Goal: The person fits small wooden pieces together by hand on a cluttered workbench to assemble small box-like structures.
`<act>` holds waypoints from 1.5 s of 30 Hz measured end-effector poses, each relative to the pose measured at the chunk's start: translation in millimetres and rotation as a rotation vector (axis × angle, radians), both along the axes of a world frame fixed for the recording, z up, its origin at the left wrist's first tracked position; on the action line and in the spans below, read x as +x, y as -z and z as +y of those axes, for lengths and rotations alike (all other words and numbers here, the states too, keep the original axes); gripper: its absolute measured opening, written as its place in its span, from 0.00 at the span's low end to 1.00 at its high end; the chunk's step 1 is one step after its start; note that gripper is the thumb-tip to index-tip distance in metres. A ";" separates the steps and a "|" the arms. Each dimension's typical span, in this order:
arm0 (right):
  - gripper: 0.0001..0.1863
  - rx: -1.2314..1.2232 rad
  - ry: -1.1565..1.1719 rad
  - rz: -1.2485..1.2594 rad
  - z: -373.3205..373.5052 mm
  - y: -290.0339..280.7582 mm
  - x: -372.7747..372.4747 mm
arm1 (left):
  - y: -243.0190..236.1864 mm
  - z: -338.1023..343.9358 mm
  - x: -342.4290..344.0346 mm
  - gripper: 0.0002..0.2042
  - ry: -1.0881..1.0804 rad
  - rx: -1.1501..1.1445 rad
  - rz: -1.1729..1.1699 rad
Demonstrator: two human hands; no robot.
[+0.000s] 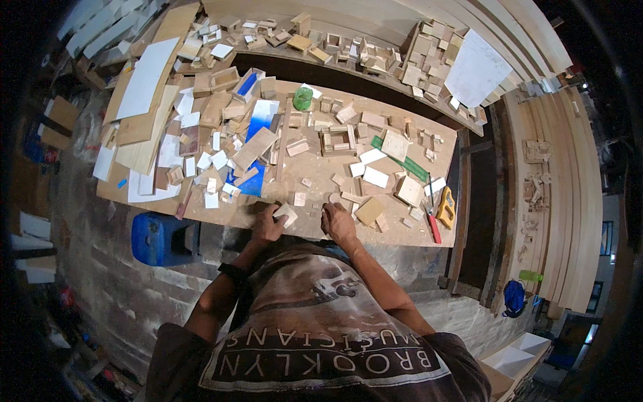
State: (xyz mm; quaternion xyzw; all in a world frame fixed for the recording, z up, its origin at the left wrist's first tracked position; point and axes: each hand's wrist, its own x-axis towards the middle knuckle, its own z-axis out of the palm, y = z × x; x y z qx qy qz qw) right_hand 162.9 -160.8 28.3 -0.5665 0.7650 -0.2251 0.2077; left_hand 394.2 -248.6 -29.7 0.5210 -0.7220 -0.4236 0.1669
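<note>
At the near edge of the workbench (281,191), my left hand (268,224) is closed on a pale wooden block (286,214). My right hand (339,222) rests a short way to the right with its fingers curled. A small round wooden piece (334,198) shows just beyond those fingers; whether they grip anything is hidden. Between and beyond my hands lie a small wooden square (299,199) and several tiny wooden bits. To the right of my right hand is a flat tan wooden square (370,211).
Wood offcuts and white boards (149,77) crowd the left side. A green jar (303,98) and a wooden frame (337,140) stand farther back. A yellow-handled saw (446,208) and a red-handled tool (434,228) lie at right. A blue plastic stool (161,239) stands below the bench.
</note>
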 end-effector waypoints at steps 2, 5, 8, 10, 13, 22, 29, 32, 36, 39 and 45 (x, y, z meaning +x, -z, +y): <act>0.08 -0.018 -0.011 -0.013 5.1 1.2 -6.7 | -21.4 -0.6 -2.1 0.21 0.030 -0.085 -0.044; 0.09 -0.101 0.020 -0.045 4.7 -4.2 -14.0 | -17.3 -2.9 4.0 0.21 0.047 -0.158 -0.042; 0.10 -0.136 -0.028 -0.017 -7.1 -19.5 -14.4 | -31.4 -6.4 5.9 0.20 0.048 -0.089 -0.095; 0.11 -0.176 -0.151 0.034 -14.2 -23.2 -13.3 | -36.1 -6.5 1.6 0.18 0.033 -0.153 -0.141; 0.10 -0.127 -0.258 0.192 -22.9 -8.9 -7.6 | -38.0 -2.2 -5.9 0.15 0.012 -0.373 -0.126; 0.10 -0.187 -0.266 -0.282 -19.1 -29.9 -12.5 | -85.3 2.9 -62.2 0.12 0.284 -0.269 0.339; 0.17 -0.010 0.029 -0.736 69.0 -22.5 -54.9 | -86.9 54.7 -116.0 0.09 0.509 -0.117 0.341; 0.14 -0.041 0.219 -0.415 98.8 -19.6 -107.5 | -77.5 83.2 -143.1 0.08 0.513 -0.082 0.341; 0.14 -0.207 0.689 0.154 171.9 4.1 -226.8 | -57.1 122.9 -182.4 0.08 0.435 -0.120 0.215; 0.14 0.123 0.631 0.435 201.6 2.4 -260.5 | -38.4 143.0 -201.1 0.08 0.326 -0.200 0.173; 0.14 -0.049 0.457 0.478 226.7 25.6 -285.6 | -37.6 169.5 -218.8 0.09 0.182 -0.245 0.210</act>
